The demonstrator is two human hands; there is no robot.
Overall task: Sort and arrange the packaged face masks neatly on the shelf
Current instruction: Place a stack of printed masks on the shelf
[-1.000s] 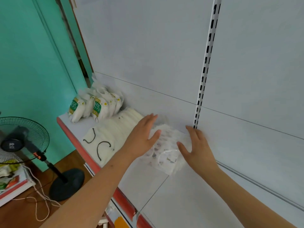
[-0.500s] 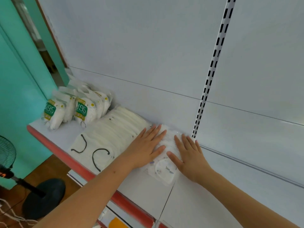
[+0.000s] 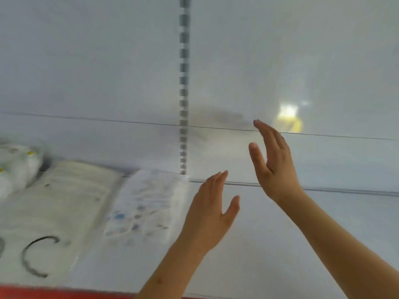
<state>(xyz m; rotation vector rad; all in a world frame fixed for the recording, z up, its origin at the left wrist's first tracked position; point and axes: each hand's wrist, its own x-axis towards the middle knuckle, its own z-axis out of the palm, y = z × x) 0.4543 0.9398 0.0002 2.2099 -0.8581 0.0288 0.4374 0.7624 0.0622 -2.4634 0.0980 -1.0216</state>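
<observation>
A: How do the hands look?

B: The left hand [image 3: 210, 214] has straight fingers, lifted over the shelf [image 3: 280, 244], holding nothing. The right hand [image 3: 273, 162] is higher, fingers straight too, empty, in front of the back panel [image 3: 302, 61].

A: And the masks?

B: A printed stack [image 3: 146, 203] lies on the shelf just left of the left hand, apart from it. Beside that sits a white stack [image 3: 58, 212] with black ear loops. Bagged masks [image 3: 17, 167] are at the far left. Everything is blurred.

A: Anything else?

B: A slotted upright [image 3: 183, 83] runs down the panel; the shelf's front edge [image 3: 54, 293] is red.
</observation>
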